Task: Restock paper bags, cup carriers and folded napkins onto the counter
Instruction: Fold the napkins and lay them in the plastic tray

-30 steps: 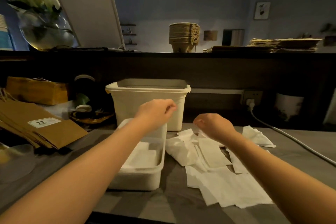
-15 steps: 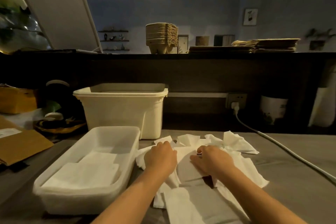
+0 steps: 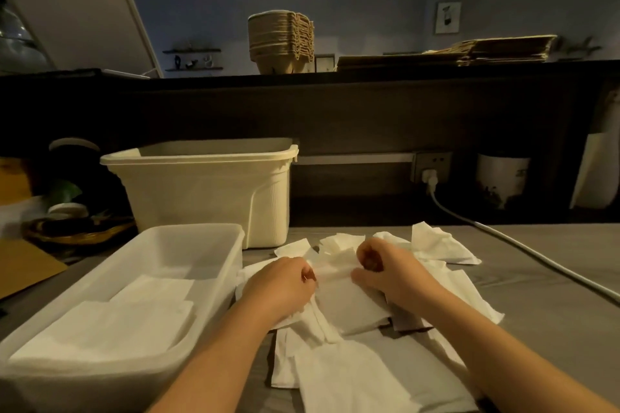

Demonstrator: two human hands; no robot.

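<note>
Left hand (image 3: pixel 280 283) and right hand (image 3: pixel 389 273) pinch one thin white paper napkin (image 3: pixel 349 307)
Fingers of both curl tight on its far edge, over other loose white napkins (image 3: pixel 443 246).

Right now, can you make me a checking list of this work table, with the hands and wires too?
Surface: grey worktop, partly covered by paper.
Job's things: loose napkins spread on the worktop; folded napkins in the white tray; cup carriers and paper bags stacked on the upper counter.
Clutter: cream bin behind the tray; basket at far left.
Hands: left hand and right hand both pinch one napkin.
Cables: white cable plugged into the wall socket, trailing over the worktop.
Surroundings: dim room; framed picture on the back wall.
</note>
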